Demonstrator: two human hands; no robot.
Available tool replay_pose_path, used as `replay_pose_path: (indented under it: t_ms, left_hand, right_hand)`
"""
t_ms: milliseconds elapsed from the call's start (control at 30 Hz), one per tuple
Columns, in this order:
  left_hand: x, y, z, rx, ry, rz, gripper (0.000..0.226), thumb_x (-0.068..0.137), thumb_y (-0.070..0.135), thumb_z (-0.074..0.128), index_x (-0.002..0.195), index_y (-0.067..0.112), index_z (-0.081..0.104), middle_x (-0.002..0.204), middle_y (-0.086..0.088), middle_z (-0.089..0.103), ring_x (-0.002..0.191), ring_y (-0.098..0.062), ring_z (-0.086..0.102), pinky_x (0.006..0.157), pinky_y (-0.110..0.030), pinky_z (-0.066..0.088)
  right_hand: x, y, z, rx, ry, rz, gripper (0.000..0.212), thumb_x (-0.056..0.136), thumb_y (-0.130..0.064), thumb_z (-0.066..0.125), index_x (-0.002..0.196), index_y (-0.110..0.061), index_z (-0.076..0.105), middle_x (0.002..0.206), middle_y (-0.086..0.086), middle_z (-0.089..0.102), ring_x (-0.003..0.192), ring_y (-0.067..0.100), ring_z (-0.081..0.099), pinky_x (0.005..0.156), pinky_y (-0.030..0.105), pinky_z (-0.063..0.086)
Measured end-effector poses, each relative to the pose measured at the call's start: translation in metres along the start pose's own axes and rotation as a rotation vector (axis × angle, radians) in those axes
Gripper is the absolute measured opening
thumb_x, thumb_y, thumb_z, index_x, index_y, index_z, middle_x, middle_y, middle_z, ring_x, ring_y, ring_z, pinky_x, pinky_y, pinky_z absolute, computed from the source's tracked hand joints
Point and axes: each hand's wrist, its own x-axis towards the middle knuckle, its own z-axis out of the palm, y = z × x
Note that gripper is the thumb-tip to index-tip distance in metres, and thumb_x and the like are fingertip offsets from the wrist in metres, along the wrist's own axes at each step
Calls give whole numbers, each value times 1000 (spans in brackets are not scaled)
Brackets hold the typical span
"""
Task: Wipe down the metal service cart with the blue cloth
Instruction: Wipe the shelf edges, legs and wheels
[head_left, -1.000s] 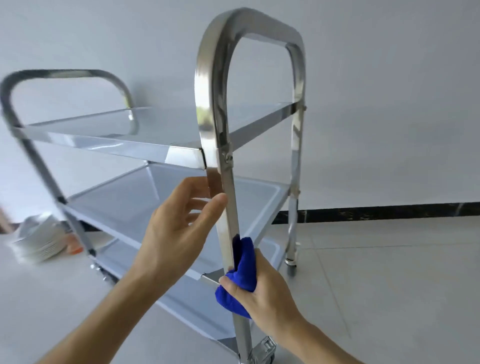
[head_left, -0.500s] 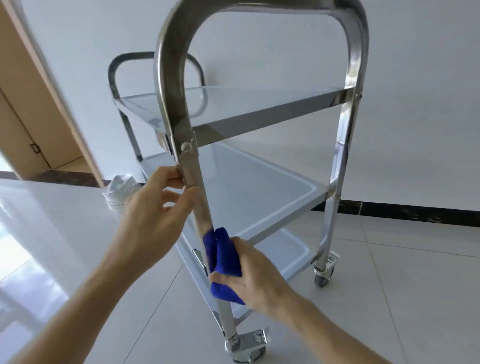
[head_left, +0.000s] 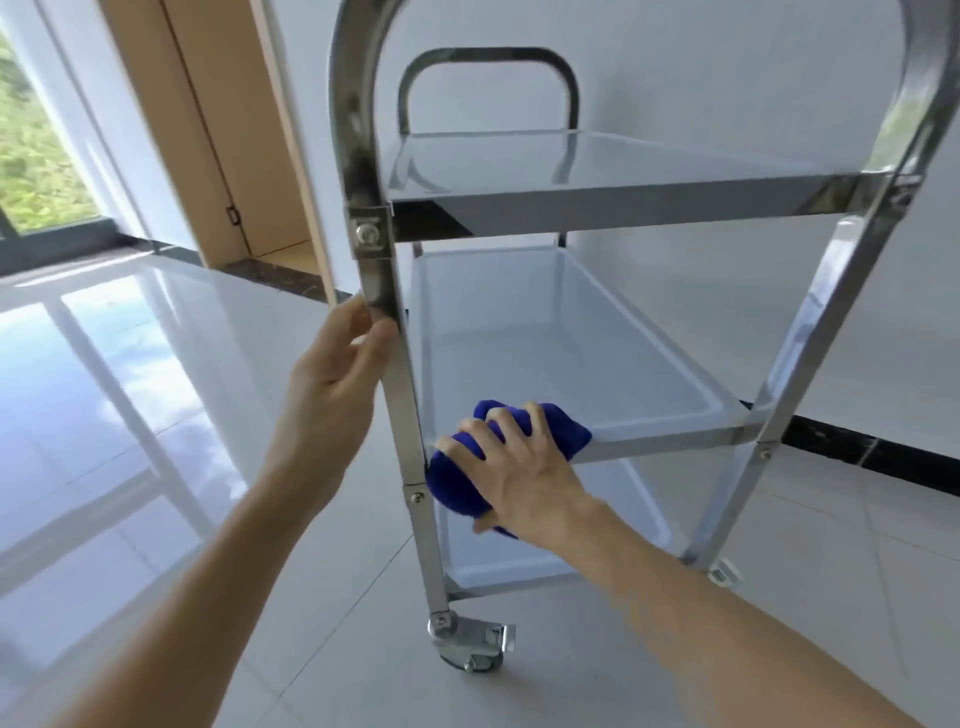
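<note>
The metal service cart (head_left: 613, 205) stands in front of me, end-on, with three shelves and arched handles at both ends. My left hand (head_left: 332, 379) grips the near left upright post just below the top shelf's bracket. My right hand (head_left: 519, 467) holds the bunched blue cloth (head_left: 467, 467) and presses it over the near front edge of the middle shelf, right beside that same post. The fingers curl over the cloth and the thumb is tucked under it.
A locking caster (head_left: 470, 644) sits under the near left post on the glossy tiled floor (head_left: 156, 467). A wooden door frame (head_left: 218, 130) and a window (head_left: 36, 130) are at the left. A white wall with a dark skirting (head_left: 857, 452) runs behind the cart.
My view has swung round to the cart's end. My right hand moved the cloth off the upright post onto the middle shelf's front edge. My left hand kept its grip on the post.
</note>
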Motion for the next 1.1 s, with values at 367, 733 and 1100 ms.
replay_pose_path:
  t_ms: [367, 733, 1100]
  left_hand:
    - [8, -15, -22, -9, 61, 33, 21, 105, 22, 44, 116, 16, 61, 78, 19, 59, 74, -2, 51, 77, -27, 40]
    - [13, -20, -20, -83, -36, 23, 23, 106, 23, 41, 117, 23, 62, 102, -3, 66, 93, -21, 58, 93, -46, 45]
    - [13, -29, -23, -88, 27, 53, 20, 105, 27, 44, 113, 20, 61, 80, 18, 60, 79, -8, 51, 88, -44, 44]
  right_hand:
    - [26, -20, 3, -28, 220, 25, 65, 74, -20, 73, 135, -28, 50, 127, -8, 61, 111, 23, 60, 98, 46, 46]
    - [-63, 119, 32, -95, 167, 335, 76, 53, -22, 93, 122, -9, 65, 116, 7, 70, 104, 31, 67, 92, 49, 48]
    - [43, -23, 9, 43, 155, 48, 57, 83, -21, 69, 134, -22, 45, 136, 0, 54, 122, 28, 51, 108, 48, 35]
